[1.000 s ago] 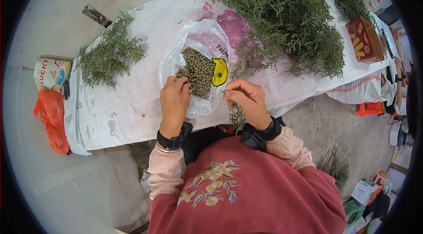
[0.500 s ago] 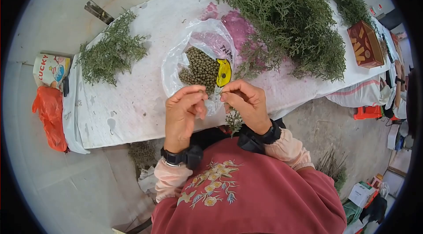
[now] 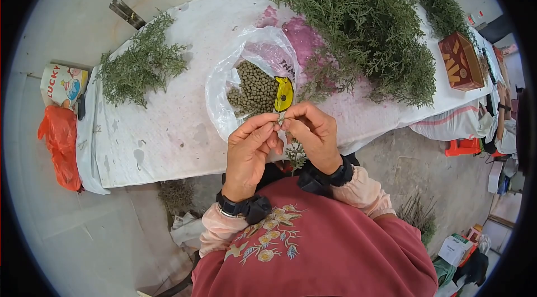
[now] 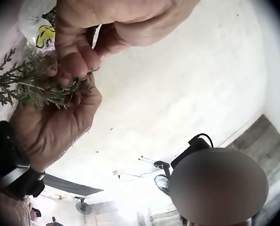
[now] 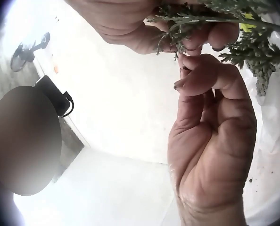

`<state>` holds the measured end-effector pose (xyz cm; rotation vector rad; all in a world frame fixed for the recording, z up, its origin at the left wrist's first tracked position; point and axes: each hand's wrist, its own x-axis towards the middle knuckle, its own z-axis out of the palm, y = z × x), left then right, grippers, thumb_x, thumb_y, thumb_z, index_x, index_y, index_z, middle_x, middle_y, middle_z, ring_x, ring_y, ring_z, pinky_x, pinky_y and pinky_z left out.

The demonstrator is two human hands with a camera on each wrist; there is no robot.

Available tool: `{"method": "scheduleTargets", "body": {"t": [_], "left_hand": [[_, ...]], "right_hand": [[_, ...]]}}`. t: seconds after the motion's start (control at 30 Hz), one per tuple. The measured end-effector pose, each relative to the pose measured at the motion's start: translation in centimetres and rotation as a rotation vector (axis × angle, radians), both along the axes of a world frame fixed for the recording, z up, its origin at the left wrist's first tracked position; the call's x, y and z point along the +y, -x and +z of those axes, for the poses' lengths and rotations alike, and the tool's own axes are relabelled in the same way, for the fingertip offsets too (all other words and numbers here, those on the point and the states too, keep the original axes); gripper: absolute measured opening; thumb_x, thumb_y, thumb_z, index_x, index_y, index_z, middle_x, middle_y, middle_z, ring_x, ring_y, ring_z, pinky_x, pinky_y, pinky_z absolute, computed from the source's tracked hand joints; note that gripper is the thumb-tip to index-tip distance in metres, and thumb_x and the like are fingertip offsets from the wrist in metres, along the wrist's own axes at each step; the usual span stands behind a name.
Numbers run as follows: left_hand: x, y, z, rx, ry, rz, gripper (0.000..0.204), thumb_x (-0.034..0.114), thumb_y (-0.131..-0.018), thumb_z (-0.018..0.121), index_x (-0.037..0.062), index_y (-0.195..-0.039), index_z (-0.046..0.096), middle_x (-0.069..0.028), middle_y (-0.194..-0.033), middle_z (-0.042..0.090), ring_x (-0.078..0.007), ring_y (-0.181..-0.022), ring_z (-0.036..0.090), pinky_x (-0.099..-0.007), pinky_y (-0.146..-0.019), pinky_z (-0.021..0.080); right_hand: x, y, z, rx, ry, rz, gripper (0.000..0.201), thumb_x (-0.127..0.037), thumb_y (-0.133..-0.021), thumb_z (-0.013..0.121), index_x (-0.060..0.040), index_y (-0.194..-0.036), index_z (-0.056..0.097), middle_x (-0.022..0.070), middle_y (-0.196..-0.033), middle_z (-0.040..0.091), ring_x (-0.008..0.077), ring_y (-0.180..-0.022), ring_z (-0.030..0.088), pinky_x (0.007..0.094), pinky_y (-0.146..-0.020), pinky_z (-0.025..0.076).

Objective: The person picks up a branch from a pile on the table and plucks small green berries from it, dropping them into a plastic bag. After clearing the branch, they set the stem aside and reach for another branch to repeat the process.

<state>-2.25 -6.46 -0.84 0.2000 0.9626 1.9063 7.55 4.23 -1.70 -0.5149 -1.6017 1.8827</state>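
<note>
"What is the left hand (image 3: pixel 246 154) doing differently?"

"It is no longer reaching over the small round balls (image 3: pixel 254 85), as it was a second ago. It is meeting the right hand (image 3: pixel 314 136) just in front of them now, and the gap showing between the two hands half a second ago is gone."

"And the fingers?"

"On the left, thumb and forefinger are pinching at the end of the sprig (image 3: pixel 295 157). On the right, thumb and forefinger are gripping that same sprig, as they were before, and its leafy part is hanging below the right hand."

"Is anything showing between the fingertips?"

"A tiny bit of something greenish grey is showing there, too small to make out."

"Is the bag (image 3: pixel 218 109) shifting?"

"No, the clear bag is lying in the same spot on the bench (image 3: pixel 156 143), holding the balls, with the yellow label (image 3: pixel 284 94) sitting beside them. The joined fingertips are just below that label in the head view, covering part of the bag's lower edge."

"And the greenery?"

"The big heap of branches (image 3: pixel 358 28) and the smaller bunch (image 3: pixel 142 65) are both staying put, one on either side of the bag."
</note>
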Motion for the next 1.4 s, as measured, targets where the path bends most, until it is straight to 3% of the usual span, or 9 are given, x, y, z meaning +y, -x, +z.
{"method": "scheduleTargets", "body": {"t": [0.17,0.43,0.57,0.9,1.27,1.4], "left_hand": [[-0.1,0.0,0.0,-0.017,-0.056,-0.001,0.019,0.005,-0.088,0.053,-0.0037,-0.104,0.06,-0.0069,-0.084,0.06,-0.0112,-0.067,0.052,-0.0281,-0.059,0.046],[0.2,-0.1,-0.5,-0.091,-0.082,-0.026,0.018,0.005,-0.088,0.053,-0.0033,-0.102,0.06,-0.0072,-0.084,0.06,-0.0118,-0.067,0.052,-0.029,-0.059,0.047],[0.2,0.0,-0.7,-0.114,-0.097,-0.015,0.018,0.005,-0.088,0.053,-0.0031,-0.102,0.06,-0.0082,-0.084,0.061,-0.0123,-0.067,0.053,-0.0298,-0.06,0.047],[-0.2,0.1,-1.4,-0.075,-0.092,-0.006,0.017,0.004,-0.088,0.053,-0.0028,-0.102,0.059,-0.0102,-0.085,0.062,-0.0134,-0.067,0.054,-0.0312,-0.06,0.049],[-0.1,0.1,-2.1,-0.202,-0.129,-0.002,0.02,0.004,-0.088,0.053,-0.0014,-0.106,0.057,-0.0094,-0.085,0.06,-0.0152,-0.069,0.054,-0.0311,-0.064,0.047],[0.2,-0.2,-0.7,-0.246,-0.072,0.042,0.017,0.004,-0.088,0.052,-0.0011,-0.102,0.058,-0.0088,-0.085,0.06,-0.0166,-0.07,0.054,-0.0311,-0.066,0.046]], "right_hand": [[-0.3,-0.1,0.8,0.026,-0.163,-0.075,0.004,0.002,-0.082,0.055,0.0012,-0.086,0.054,0.0009,-0.072,0.058,0.003,-0.062,0.053,0.0188,-0.054,0.043],[-0.3,-0.3,1.1,0.053,-0.09,0.011,0.005,0.002,-0.085,0.052,0.0004,-0.089,0.054,0.0013,-0.08,0.057,0.0044,-0.063,0.051,0.018,-0.055,0.042],[0.0,-0.2,0.4,0.053,-0.199,-0.046,0.005,0.003,-0.085,0.051,0.0004,-0.089,0.054,0.0014,-0.08,0.057,0.0043,-0.064,0.052,0.0181,-0.056,0.042],[0.0,0.0,1.2,0.013,-0.21,-0.014,0.005,0.002,-0.085,0.053,0.0005,-0.089,0.055,0.0014,-0.079,0.058,0.0042,-0.064,0.053,0.0173,-0.056,0.042],[-0.4,0.0,0.4,-0.011,-0.168,-0.034,0.005,0.001,-0.084,0.054,-0.0004,-0.089,0.054,0.0008,-0.077,0.058,0.0032,-0.064,0.052,0.0171,-0.056,0.042],[-0.4,-0.1,0.4,-0.029,-0.225,-0.035,0.005,0.0,-0.084,0.054,-0.0004,-0.089,0.053,0.001,-0.078,0.058,0.0037,-0.066,0.053,0.0173,-0.057,0.042]]}}
